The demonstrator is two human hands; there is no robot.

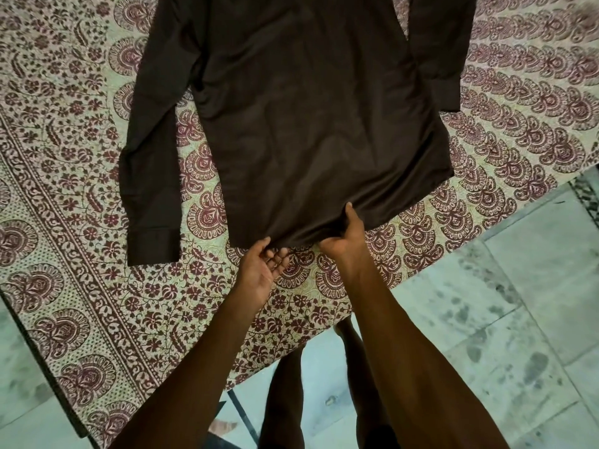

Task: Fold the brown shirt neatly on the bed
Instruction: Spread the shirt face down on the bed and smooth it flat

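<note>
Brown shirt (308, 124): spread plain face up on the bed (97, 303), over a cream sheet printed in maroon paisley and flowers. Long axis running from the near edge of the bed toward the top of the view; hem nearest the person, collar end cut off by the upper border. Body mostly flat, soft creases fanning up from the hem.

Floor (518, 286): pale greenish tiles, mottled, at right and bottom; bare legs (285, 400) standing on it below the bed's edge.

Sleeve on the person's left (152, 176): laid straight down alongside the body, a little apart from it, cuff toward the near side.

Sleeve on the person's right (437, 53): down the other side, close against the body, cuff about halfway along.

Forearms: both bare, stretched forward, converging on the middle of the hem.

Right hand (340, 236): gripping the hem near its middle, cloth bunched and raised slightly there. Thumb stretched along the top of the fabric, pointing away; other fingers curled under the hem, clamped on it.

Left hand (262, 270): just beside the right, not touching it, palm turned upward. Thumb tip on the hem's edge, fingers half curled with tips at the underside; a light pinch on the cloth.
</note>
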